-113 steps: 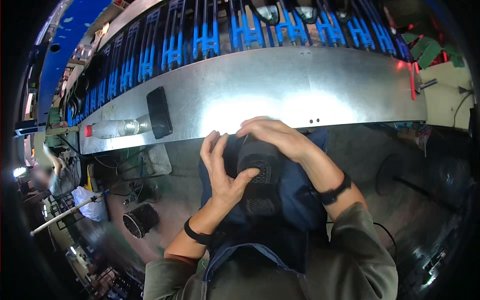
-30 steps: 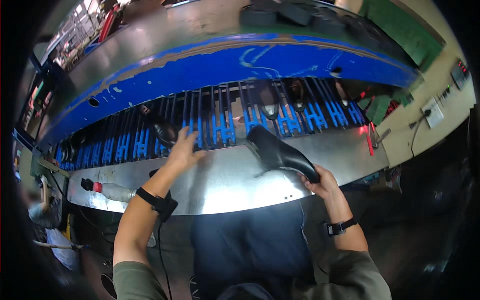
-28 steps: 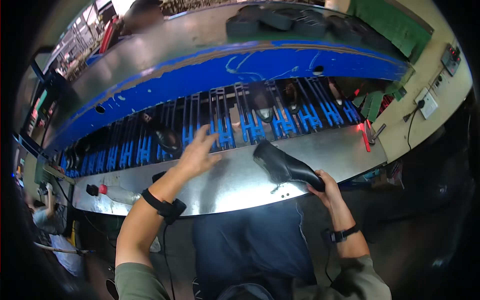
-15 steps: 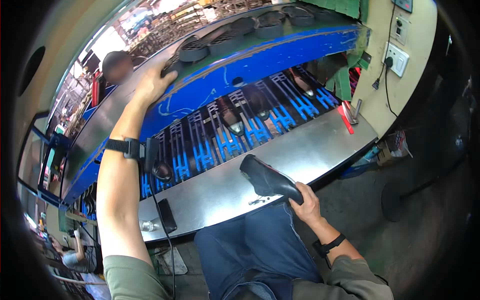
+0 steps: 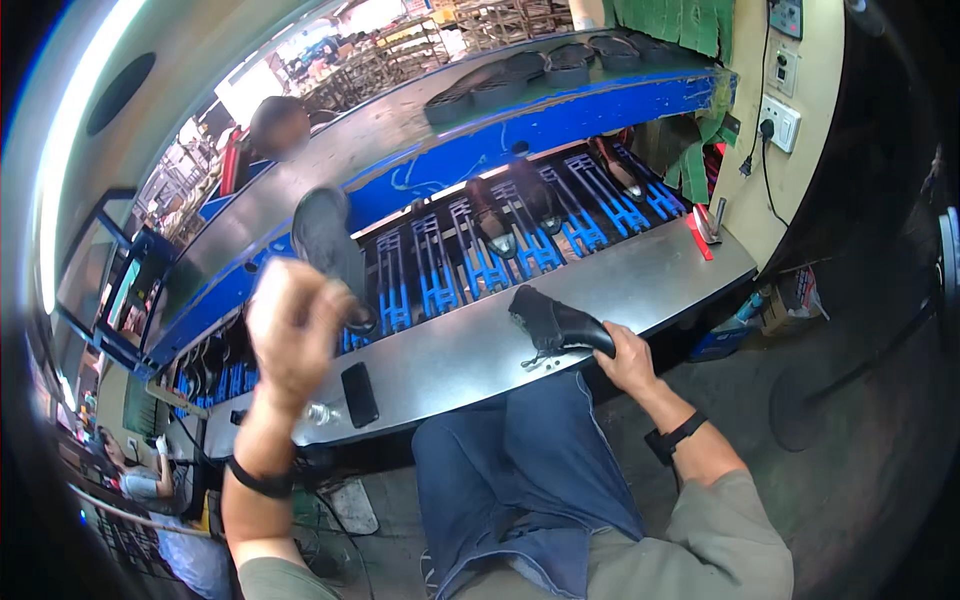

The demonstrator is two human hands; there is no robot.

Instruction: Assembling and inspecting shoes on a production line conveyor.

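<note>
My left hand (image 5: 295, 330), smeared by motion, is raised over the left part of the metal ledge. It grips a dark shoe sole (image 5: 335, 235), which stands up above the fingers in front of the blue-faced shelf. At the front of the ledge, my right hand (image 5: 630, 362) is closed round one rounded end of a black leather lace-up shoe (image 5: 562, 322). The shoe lies tilted on the metal, with its ankle opening toward the left and loose laces hanging at its near side.
Several black soles (image 5: 500, 85) lie along the upper shelf (image 5: 390, 115). Below it, shoes (image 5: 492, 228) rest on a rack of blue bars (image 5: 440, 290). On the ledge (image 5: 440, 370) are a black phone (image 5: 360, 395), a small clear object (image 5: 320, 413) and a red-and-metal tool (image 5: 706, 228).
My left hand has come back from the upper shelf with a sole. My right hand keeps hold of the shoe, which has turned slightly on the ledge.
</note>
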